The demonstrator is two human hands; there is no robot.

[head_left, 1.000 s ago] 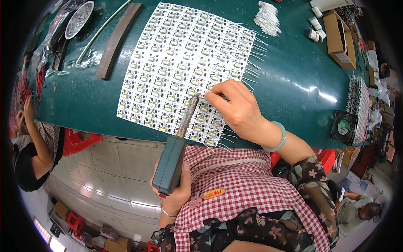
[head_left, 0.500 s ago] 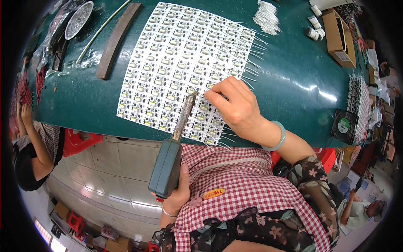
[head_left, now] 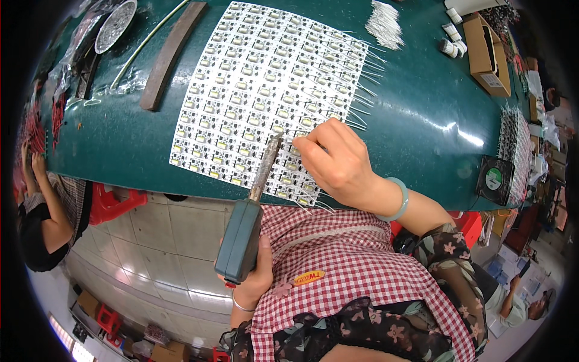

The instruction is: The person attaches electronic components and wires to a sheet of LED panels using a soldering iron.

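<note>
My left hand (head_left: 260,274) is closed round the handle of a dark green soldering gun (head_left: 237,241). Its long metal barrel points up and away, and the tip rests at or just above a white sheet of small circuit boards (head_left: 241,108). Yellowish rectangular parts sit in rows across this sheet. Just right of the tip, my right hand (head_left: 341,163) is pinched over the sheet, thumb and forefinger together on what appears to be a thin white wire, mostly hidden by the fingers. Similar white wires (head_left: 360,108) stick out along the sheet's right edge.
A dark bar (head_left: 172,57) and a pale green rod lie left of the sheet. A bundle of white wires (head_left: 384,25), small white bottles (head_left: 452,39), an open cardboard box (head_left: 487,54) and a black fan (head_left: 496,181) stand to the right. Another person's hands (head_left: 37,163) are at far left.
The sheet has shifted slightly up and right under my hands. My right hand has moved slightly down, its pinch still close to the soldering tip. The soldering gun has hardly moved.
</note>
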